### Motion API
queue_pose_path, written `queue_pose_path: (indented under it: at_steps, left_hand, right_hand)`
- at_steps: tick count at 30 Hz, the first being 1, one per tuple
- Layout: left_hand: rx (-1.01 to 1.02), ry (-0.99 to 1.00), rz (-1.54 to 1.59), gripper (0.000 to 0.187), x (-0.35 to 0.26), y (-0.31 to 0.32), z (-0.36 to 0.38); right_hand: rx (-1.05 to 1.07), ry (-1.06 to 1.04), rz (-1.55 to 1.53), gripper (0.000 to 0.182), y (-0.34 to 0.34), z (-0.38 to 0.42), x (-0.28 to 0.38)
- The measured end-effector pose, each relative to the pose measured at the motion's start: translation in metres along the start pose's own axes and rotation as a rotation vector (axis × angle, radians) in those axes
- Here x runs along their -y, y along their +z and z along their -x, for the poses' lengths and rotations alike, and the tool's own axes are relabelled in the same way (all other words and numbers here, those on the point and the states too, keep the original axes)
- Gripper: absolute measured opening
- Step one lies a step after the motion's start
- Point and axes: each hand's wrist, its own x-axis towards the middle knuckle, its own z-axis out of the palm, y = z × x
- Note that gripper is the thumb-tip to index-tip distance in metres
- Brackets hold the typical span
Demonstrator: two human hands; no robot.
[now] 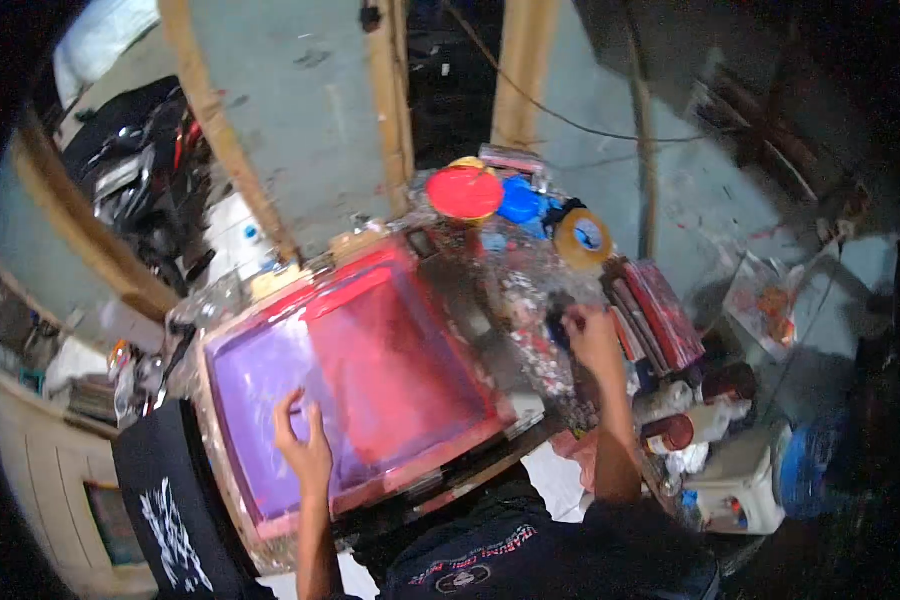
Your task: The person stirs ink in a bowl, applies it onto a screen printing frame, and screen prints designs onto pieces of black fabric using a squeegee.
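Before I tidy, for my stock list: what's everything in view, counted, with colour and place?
framed panel: one, purple and red, centre
disc: one, red, upper centre
tape roll: one, amber, right of disc
blue items: count unclear, blue, beside disc
motorcycle: one, black and red, upper left
printed cloth: one, black, left of panel
jar: one, brownish red, lower right
stool: one, white, lower right
clutter: too blurred to count, mixed, around
left hand: one, over panel's purple side
right hand: one, right of panel

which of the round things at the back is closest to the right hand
The tan tape roll, the one with a blue centre, is closest to the right hand; the red disc and blue round item both lie farther away.
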Motion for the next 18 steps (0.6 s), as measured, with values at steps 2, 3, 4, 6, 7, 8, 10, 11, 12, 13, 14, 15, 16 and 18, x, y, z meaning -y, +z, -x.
queue_pose_path:
  at_steps: [2, 3, 4, 6, 7, 8, 10, 11, 12, 13, 14, 15, 16, 18]
  left_hand:
    - [0.058, -0.107, 0.019, 0.029, -0.002, 0.003, 0.02]
    - [0.08, -0.166, 0.023, 0.029, -0.004, 0.008, 0.025]
    - [0.101, -0.169, 0.038, 0.029, -0.007, 0.015, 0.026]
    - [0.152, -0.183, 0.058, 0.029, -0.011, 0.025, 0.034]
    - [0.168, -0.185, 0.058, 0.029, -0.01, 0.031, 0.037]
    - [0.184, -0.178, 0.07, 0.028, -0.011, 0.035, 0.038]
    - [0.204, -0.162, 0.096, 0.028, -0.021, 0.047, 0.038]
    - [0.231, -0.165, 0.107, 0.027, -0.031, 0.052, 0.036]
    - [0.265, -0.145, 0.108, 0.027, -0.037, 0.057, 0.035]
    - [0.295, -0.125, 0.11, 0.026, -0.042, 0.063, 0.033]
    - [0.326, -0.104, 0.113, 0.026, -0.047, 0.07, 0.031]
    - [0.337, -0.05, 0.113, 0.026, -0.053, 0.078, 0.028]
    - [0.363, -0.02, 0.118, 0.026, -0.057, 0.087, 0.025]
    - [0.412, 0.046, 0.129, 0.026, -0.064, 0.103, 0.019]
  right_hand:
    - [-0.071, 0.041, -0.042, 0.019, -0.006, -0.05, -0.019]
    - [-0.049, 0.048, 0.057, 0.019, -0.002, -0.074, -0.036]
    - [-0.022, 0.052, 0.154, 0.02, 0.005, -0.095, -0.051]
    - [0.091, 0.129, 0.213, 0.025, 0.013, -0.126, -0.061]
    - [0.15, 0.173, 0.242, 0.028, 0.019, -0.126, -0.065]
    - [0.226, 0.159, 0.28, 0.033, 0.025, -0.119, -0.07]
    - [0.374, 0.121, 0.352, 0.042, 0.039, -0.096, -0.074]
    - [0.532, 0.201, 0.367, 0.053, 0.02, -0.081, -0.043]
    - [0.478, 0.213, 0.305, 0.051, 0.018, -0.063, -0.036]
    - [0.422, 0.222, 0.242, 0.049, 0.019, -0.047, -0.032]
    - [0.366, 0.231, 0.179, 0.047, 0.02, -0.041, -0.03]
    - [0.261, 0.152, 0.152, 0.044, 0.022, -0.045, -0.032]
    - [0.15, 0.073, 0.125, 0.041, 0.024, -0.052, -0.036]
    - [-0.015, -0.047, 0.171, 0.036, 0.03, -0.079, -0.039]
